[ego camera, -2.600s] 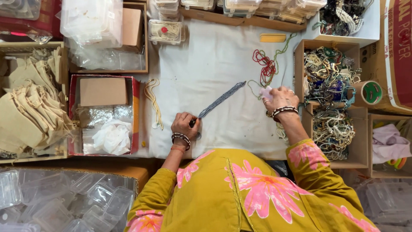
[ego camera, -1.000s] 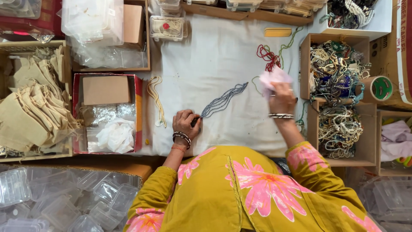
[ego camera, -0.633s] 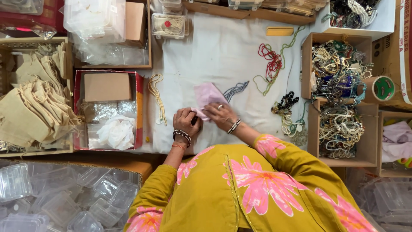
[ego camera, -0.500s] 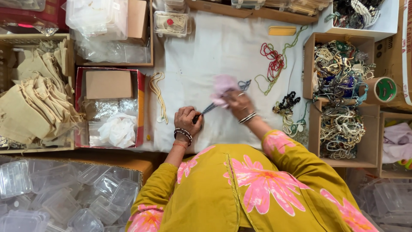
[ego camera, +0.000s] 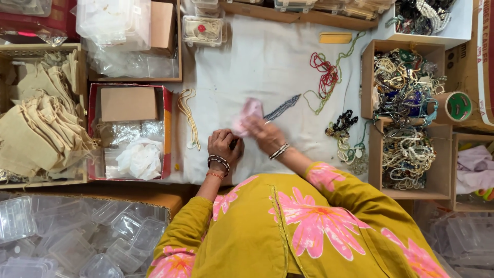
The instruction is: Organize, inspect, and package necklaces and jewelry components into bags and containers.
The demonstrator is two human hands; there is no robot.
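**Grey strand runs up and right from the hands**

Head view: the left hand (ego camera: 224, 149) rests curled near the front edge of the white cloth (ego camera: 257, 56), pinching the near end of a grey beaded strand (ego camera: 280, 106). The strand's long axis slants away toward the far right corner. The right hand (ego camera: 265, 131) lies just beside, clutching a pink cloth (ego camera: 248, 114) over the strand's lower part (blurred, so the grip's exact shape is unclear).
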